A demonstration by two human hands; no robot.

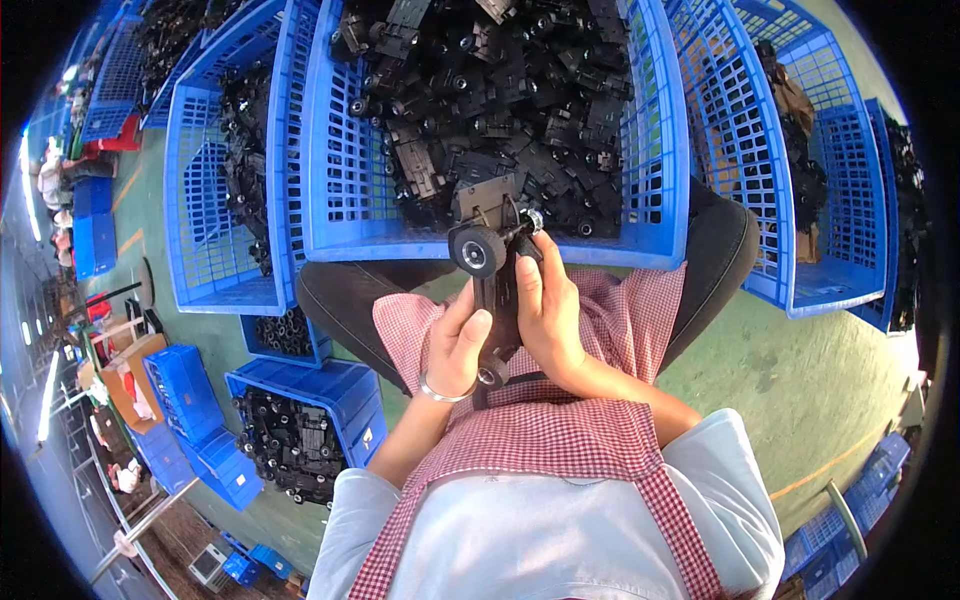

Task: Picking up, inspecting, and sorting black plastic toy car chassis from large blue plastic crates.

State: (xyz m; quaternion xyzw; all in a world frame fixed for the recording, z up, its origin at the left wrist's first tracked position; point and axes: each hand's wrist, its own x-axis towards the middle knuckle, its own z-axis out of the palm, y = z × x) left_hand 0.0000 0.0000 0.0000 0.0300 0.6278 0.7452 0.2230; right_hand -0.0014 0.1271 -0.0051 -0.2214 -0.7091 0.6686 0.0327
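Observation:
Just in front of my lap I hold a black toy car chassis [490,212] with its length pointing away from me. A large black wheel [477,252] with a grey hub sits at its far left corner, and another wheel shows near my left wrist. My left hand [456,348], with a bangle at the wrist, is closed round the chassis's left side. My right hand [546,310] grips the opposite side, its fingers by a shiny wheel hub [533,220] at the far right corner. The palms and the chassis hide some of my fingertips.
A blue crate [390,247] full of black chassis [500,100] stands right before me, beyond my crossed legs. More blue crates flank it on the left [232,296] and right [840,297]. A lower-left crate [345,385] holds chassis with wheels. The floor is green.

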